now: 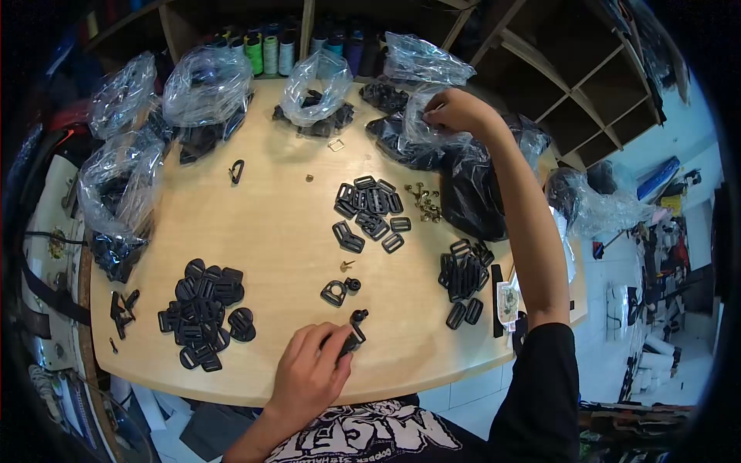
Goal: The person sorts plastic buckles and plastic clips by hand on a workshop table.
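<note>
Your left hand (311,370) low on tabletop (255,224), near edge, fingers curled round black plastic pieces (354,337); part of them hidden under your fingers. Black ring-shaped buckle (333,293) just beyond that hand, apart from it; small brass-coloured pin (346,265) farther out. Your right hand (455,113) stretched to far side, at mouth of clear plastic bag (419,116), fingers bent in; can't tell whether they pinch anything. Pile of black slide buckles (369,197) between your hands, touching neither.
</note>
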Demonstrator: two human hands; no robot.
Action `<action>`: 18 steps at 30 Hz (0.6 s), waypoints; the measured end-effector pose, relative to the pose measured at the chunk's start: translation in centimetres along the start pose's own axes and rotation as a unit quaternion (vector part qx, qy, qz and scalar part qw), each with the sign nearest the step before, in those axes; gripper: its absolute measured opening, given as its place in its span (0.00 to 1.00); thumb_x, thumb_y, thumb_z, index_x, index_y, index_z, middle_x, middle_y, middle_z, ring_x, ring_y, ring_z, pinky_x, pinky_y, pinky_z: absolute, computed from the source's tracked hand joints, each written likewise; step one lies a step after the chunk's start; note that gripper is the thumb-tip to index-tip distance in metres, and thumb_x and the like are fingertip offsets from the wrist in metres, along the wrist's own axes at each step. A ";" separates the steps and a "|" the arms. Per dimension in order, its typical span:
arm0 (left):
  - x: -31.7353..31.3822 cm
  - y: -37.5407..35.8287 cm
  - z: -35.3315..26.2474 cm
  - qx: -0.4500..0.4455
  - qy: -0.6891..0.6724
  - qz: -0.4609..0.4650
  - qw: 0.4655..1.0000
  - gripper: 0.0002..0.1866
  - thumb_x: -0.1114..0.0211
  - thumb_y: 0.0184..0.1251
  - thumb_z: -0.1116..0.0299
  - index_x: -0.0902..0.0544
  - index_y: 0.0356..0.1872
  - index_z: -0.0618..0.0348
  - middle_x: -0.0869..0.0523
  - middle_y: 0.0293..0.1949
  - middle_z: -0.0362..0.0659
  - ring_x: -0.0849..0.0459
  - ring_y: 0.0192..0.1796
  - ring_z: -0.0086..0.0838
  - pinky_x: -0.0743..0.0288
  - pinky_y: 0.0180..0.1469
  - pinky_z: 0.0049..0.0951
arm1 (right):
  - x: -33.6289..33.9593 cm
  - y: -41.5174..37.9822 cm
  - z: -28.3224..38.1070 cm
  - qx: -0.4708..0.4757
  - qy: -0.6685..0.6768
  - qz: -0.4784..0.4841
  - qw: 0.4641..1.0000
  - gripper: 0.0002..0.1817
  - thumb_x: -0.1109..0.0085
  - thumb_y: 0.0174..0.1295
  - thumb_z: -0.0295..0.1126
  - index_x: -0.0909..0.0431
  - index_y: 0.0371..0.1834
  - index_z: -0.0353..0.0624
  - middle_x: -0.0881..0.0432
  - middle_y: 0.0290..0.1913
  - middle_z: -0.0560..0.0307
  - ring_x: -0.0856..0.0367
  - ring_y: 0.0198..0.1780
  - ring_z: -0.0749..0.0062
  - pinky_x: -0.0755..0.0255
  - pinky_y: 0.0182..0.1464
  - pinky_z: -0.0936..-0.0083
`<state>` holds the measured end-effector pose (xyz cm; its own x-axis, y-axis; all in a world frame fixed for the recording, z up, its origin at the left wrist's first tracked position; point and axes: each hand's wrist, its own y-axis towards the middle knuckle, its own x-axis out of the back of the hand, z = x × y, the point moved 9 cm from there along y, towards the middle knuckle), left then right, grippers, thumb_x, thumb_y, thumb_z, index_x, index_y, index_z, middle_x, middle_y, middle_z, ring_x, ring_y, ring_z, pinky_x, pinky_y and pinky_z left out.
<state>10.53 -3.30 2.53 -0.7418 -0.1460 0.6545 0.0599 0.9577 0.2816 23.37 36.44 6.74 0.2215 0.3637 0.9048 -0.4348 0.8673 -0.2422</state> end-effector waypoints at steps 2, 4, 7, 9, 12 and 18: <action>0.9 0.2 0.5 0.014 -0.014 -0.033 0.999 0.23 0.28 0.50 0.78 0.21 0.51 0.65 0.20 0.46 0.52 0.20 0.47 0.46 0.24 0.50 0.40 | -0.4 -0.5 -0.4 -0.001 0.026 0.004 1.000 0.19 0.37 0.62 0.39 0.17 0.50 0.36 0.13 0.39 0.52 0.17 0.36 0.73 0.20 0.41 0.75; 1.9 0.2 1.6 0.051 -0.047 -0.081 0.994 0.25 0.27 0.50 0.79 0.21 0.53 0.66 0.18 0.47 0.52 0.18 0.47 0.41 0.23 0.47 0.37 | 0.2 -1.9 0.0 -0.016 0.062 -0.027 0.998 0.21 0.38 0.64 0.41 0.17 0.52 0.36 0.14 0.42 0.51 0.17 0.38 0.74 0.20 0.43 0.76; 4.0 0.7 2.2 0.075 -0.056 -0.147 0.985 0.28 0.26 0.49 0.79 0.22 0.55 0.65 0.17 0.47 0.50 0.18 0.47 0.37 0.25 0.46 0.32 | 0.4 -2.2 0.2 -0.025 0.062 -0.015 0.998 0.21 0.39 0.66 0.41 0.18 0.53 0.36 0.14 0.44 0.50 0.16 0.41 0.73 0.19 0.45 0.75; 4.9 0.8 2.3 0.077 -0.052 -0.172 0.981 0.30 0.26 0.48 0.80 0.23 0.57 0.64 0.16 0.47 0.49 0.18 0.47 0.34 0.27 0.44 0.28 | 1.2 -0.9 -1.3 -0.014 0.067 -0.070 0.995 0.22 0.38 0.63 0.43 0.17 0.50 0.36 0.12 0.41 0.49 0.12 0.41 0.65 0.19 0.43 0.71; 6.0 1.1 1.9 0.073 -0.065 -0.212 0.972 0.31 0.25 0.48 0.81 0.23 0.58 0.67 0.16 0.48 0.51 0.17 0.49 0.39 0.23 0.51 0.34 | 4.4 -6.0 4.3 0.147 0.000 -0.337 0.930 0.14 0.40 0.64 0.37 0.16 0.46 0.39 0.12 0.40 0.51 0.12 0.42 0.65 0.21 0.44 0.71; 6.1 1.3 1.6 0.049 -0.032 -0.221 0.974 0.33 0.24 0.47 0.81 0.24 0.59 0.66 0.16 0.48 0.49 0.18 0.48 0.36 0.25 0.46 0.31 | -7.2 -16.2 13.3 0.226 0.165 0.048 0.959 0.16 0.39 0.64 0.29 0.21 0.55 0.39 0.14 0.40 0.55 0.17 0.37 0.76 0.21 0.43 0.77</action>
<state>5.00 -2.52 5.73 -0.7207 -0.5362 0.4394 -0.3357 0.8245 0.4555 17.27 15.26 8.84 0.3937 0.5868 0.7076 -0.7844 0.6158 -0.0743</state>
